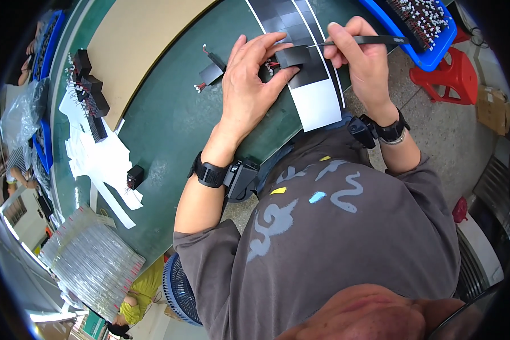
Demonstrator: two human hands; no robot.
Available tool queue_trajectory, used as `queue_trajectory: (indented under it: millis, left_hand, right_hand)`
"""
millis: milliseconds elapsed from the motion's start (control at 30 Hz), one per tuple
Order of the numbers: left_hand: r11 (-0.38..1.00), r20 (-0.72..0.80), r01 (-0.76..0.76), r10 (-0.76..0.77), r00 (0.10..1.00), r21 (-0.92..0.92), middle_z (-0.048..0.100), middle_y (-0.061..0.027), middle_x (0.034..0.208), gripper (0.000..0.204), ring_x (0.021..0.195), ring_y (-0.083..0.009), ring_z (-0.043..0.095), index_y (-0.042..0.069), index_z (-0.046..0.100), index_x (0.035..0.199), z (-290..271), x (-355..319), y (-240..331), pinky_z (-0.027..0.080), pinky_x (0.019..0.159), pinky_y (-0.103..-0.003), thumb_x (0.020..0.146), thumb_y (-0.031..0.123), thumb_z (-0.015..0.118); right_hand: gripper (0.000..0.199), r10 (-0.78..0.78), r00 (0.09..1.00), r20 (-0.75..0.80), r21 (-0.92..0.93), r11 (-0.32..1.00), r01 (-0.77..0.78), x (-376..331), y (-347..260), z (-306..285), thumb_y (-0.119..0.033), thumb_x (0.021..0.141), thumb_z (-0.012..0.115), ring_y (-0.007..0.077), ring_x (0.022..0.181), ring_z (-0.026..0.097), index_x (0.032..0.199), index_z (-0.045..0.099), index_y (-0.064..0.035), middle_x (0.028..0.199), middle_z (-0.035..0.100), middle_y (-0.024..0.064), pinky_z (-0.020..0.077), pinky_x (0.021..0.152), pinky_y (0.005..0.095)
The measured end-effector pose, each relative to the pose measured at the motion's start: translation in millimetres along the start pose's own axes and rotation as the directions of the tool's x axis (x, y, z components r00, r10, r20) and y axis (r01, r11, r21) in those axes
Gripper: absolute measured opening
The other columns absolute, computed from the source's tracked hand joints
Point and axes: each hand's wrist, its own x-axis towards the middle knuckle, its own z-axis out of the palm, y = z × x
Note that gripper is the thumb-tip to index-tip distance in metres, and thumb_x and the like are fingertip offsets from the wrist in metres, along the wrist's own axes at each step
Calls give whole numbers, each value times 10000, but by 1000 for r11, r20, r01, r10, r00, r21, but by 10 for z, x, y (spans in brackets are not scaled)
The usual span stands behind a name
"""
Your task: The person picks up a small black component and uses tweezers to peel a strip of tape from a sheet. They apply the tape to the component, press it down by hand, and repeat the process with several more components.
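Note:
My left hand (247,85) rests on the green table with its thumb and fingers closed around a small black block (293,56). Wires with white plugs (272,67) stick out beside that block, under my palm. In my right hand (360,62) is a pair of black tweezers (379,40), gripped between thumb and fingers. Its thin tip reaches to the right edge of the block. Under both lies a sheet of black stickers (306,76) with a bare white end (317,106). Left of my left hand lies another black block (211,74) with wires and white plugs.
At the left, several black wired blocks (93,96) and white paper strips (99,150) lie on the table (170,130). A blue bin (436,59) of wired parts is at upper right, above a red stool (450,79). A clear plastic stack (93,258) stands lower left, near another person (133,306).

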Motion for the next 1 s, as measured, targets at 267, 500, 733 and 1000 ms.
queue_trajectory:
  millis: [267,500,733,1000]
  left_hand:
    - [1000,11,22,-22,1000,14,741,-32,1107,504,1097,-253,657,75,615,1256,2,0,-1,332,1177,-488,794,159,798]
    - [999,20,22,-23,1000,29,738,-31,1125,511,1139,-257,642,72,614,1258,-6,-9,-2,329,1178,-491,793,167,802]
    - [999,26,20,-21,999,29,735,-39,1135,517,1150,-261,637,67,612,1260,-16,-5,4,333,1175,-492,792,174,805]
    - [999,21,25,-25,999,20,737,-48,1121,499,1178,-266,625,65,622,1249,-4,-2,-3,334,1174,-495,797,177,802]
  right_hand:
    - [213,146,987,65,108,982,-152,90,109,-11,-200,1003,657,51,614,568,857,561,-78,770,671,46,430,570,169]
    - [198,158,984,88,70,984,-164,95,132,-20,-190,998,663,53,614,570,869,567,-74,772,672,47,443,572,175]
    - [184,138,985,106,44,989,-144,95,131,-15,-172,989,675,48,612,576,872,577,-70,769,678,43,449,575,178]
    - [165,87,991,98,-17,996,-86,96,139,-3,-162,985,681,42,615,576,886,592,-64,768,678,36,445,582,173]
